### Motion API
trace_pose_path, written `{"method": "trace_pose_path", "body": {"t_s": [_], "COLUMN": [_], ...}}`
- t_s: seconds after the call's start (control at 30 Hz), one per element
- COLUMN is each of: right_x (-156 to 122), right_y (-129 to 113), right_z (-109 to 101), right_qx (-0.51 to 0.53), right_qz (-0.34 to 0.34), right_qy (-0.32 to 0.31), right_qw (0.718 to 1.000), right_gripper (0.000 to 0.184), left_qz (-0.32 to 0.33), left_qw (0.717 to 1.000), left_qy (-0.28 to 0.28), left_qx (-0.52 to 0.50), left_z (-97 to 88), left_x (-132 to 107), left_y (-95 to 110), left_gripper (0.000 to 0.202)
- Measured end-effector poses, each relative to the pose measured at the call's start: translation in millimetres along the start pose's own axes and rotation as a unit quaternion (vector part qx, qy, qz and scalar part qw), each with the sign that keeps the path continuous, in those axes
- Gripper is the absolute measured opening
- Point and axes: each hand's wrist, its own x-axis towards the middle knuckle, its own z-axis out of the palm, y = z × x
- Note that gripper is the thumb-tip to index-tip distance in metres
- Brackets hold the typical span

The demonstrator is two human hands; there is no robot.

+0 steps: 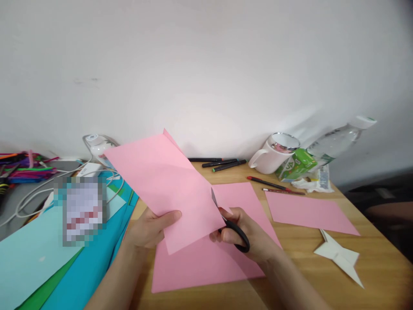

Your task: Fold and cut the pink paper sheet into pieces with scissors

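My left hand (151,228) pinches the lower left edge of a pink paper sheet (164,181), thumb on top and fingers beneath. The sheet is raised and tilted above the table. My right hand (245,234) grips black-handled scissors (237,232), whose blades sit at the sheet's right edge, one of them showing above the paper. A narrow pink flap sticks out beside the blades. Under both hands a larger pink sheet (206,271) lies flat on the wooden table.
Right: a pink strip (309,211), white folded paper star (337,256), pens (267,183), white mug (274,153), green carton (297,163) and tilted plastic bottle (338,140). Left: blue and green sheets (80,275), a blurred-out box (84,211), white cables (32,193). Black markers (224,163) lie by the wall.
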Motion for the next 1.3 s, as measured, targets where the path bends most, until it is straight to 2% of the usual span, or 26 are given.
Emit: {"method": "trace_pose_path", "body": {"t_s": [0.4, 0.73, 1.07, 1.3], "right_x": [-0.9, -1.4, -0.8, -0.8], "right_y": [-1.5, -1.4, -5.1, -4.5], "right_z": [1.8, 0.0, 1.8, 2.4], "right_qx": [0.010, 0.005, -0.017, -0.002], "right_qz": [-0.015, 0.008, 0.001, 0.005], "right_qy": [-0.002, -0.008, 0.000, 0.009], "right_qw": [1.000, 1.000, 1.000, 1.000], "right_gripper": [0.035, 0.037, 0.039, 0.036], "left_qz": [0.021, 0.027, 0.022, 0.012], "left_qw": [1.000, 1.000, 1.000, 0.999], "left_qy": [-0.004, 0.015, 0.000, 0.032], "left_qx": [0.011, -0.001, -0.015, -0.007], "left_z": [7.0, 10.8, 12.6, 14.0], "left_x": [0.3, -1.5, -2.3, -6.6], "left_y": [3.6, 4.7, 7.0, 2.8], "left_gripper": [0.024, 0.023, 0.018, 0.023]}}
